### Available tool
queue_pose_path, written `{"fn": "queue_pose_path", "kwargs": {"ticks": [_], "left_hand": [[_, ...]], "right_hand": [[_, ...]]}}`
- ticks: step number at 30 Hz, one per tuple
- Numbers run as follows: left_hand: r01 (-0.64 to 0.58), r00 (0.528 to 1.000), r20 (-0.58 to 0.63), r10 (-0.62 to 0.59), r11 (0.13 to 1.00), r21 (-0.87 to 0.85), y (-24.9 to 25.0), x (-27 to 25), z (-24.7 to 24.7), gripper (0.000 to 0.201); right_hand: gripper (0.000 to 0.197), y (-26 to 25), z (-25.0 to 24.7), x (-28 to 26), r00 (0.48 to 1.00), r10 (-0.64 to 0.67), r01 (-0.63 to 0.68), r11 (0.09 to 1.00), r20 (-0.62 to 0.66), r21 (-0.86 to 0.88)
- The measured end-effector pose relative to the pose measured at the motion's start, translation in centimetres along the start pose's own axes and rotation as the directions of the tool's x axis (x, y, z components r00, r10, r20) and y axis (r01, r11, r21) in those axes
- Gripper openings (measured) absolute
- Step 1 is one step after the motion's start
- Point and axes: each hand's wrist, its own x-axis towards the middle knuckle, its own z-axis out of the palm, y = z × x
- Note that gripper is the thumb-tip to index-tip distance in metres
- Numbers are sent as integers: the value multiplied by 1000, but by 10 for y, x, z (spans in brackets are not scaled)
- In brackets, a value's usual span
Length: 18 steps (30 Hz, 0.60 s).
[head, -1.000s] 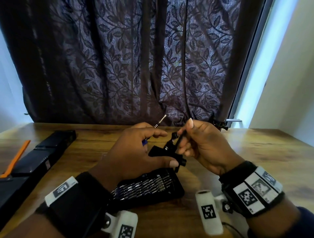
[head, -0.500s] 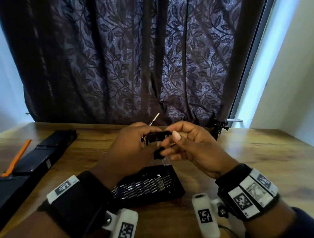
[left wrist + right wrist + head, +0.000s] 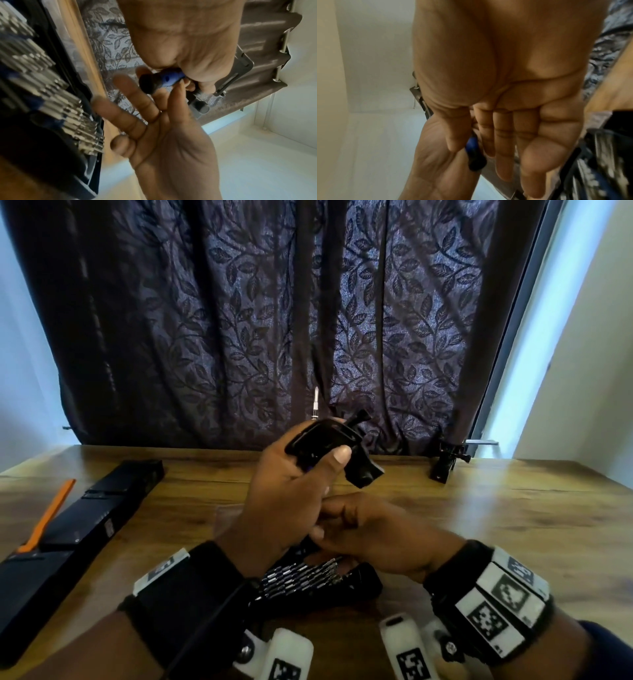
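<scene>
Sitting behind everything: dark leaf curtain (image 3: 239, 320), then the wooden table (image 3: 513, 525). Long black box (image 3: 85, 529) lies at the left, open bit case (image 3: 363, 583) at the near edge, right under both hands. Left hand (image 3: 287, 494) is raised above the case, doing double duty: thumb pins a black bracket (image 3: 325, 440) in the grip, and the same fist wraps the blue handle of a screwdriver (image 3: 161, 81), tip pointing up at the curtain. Right hand (image 3: 373, 532) sits just below it, fingers (image 3: 120, 115) spread and straight, holding nothing, at the handle's butt end; whether they touch it I can't tell. Reads as a handover of the screwdriver, not yet made. Risks: left fist has to loosen to release the handle, and that same loosening frees the bracket, so it drops onto the bits (image 3: 301, 573). Right fingers are wide, so if the left lets go early the screwdriver slides through. Close the right grip first.
</scene>
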Motion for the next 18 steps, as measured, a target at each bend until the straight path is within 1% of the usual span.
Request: {"fn": "queue_pose_path", "kwargs": {"ticks": [3,6,7,9,12,13,15,17,18], "left_hand": [[-6,1000,28,7,999,-44,-1,-1,4,21],[-31,999,18,32,998,-54,-2,1,-1,20],[-34,999,3,34,997,-68,-1,3,-3,18],[-52,998,-32,49,994,-100,0,5,-7,21],[-117,989,-102,108,990,-83,5,9,-13,26],[-138,984,-122,128,988,-76,5,10,-15,27],[-165,977,-148,153,983,-75,7,13,-20,29],[-179,973,-158,166,981,-73,7,16,-25,32],[-184,972,-161,170,980,-77,5,16,-27,31]], "right_hand": [[24,4,4,3,999,-2,2,1000,-39,13],[16,4,1,3,998,-7,9,999,-57,32],[17,3,-2,3,998,-8,10,999,-66,31],[21,5,-9,2,996,-11,14,1000,-84,28],[8,6,-16,-2,997,21,-18,999,-75,33],[8,7,-18,-3,996,44,-40,998,-79,43],[14,9,-24,-5,990,90,-88,996,-111,21],[27,12,-30,-5,981,104,-108,994,-162,-20],[27,13,-33,-5,973,104,-107,994,-204,-4]]}}
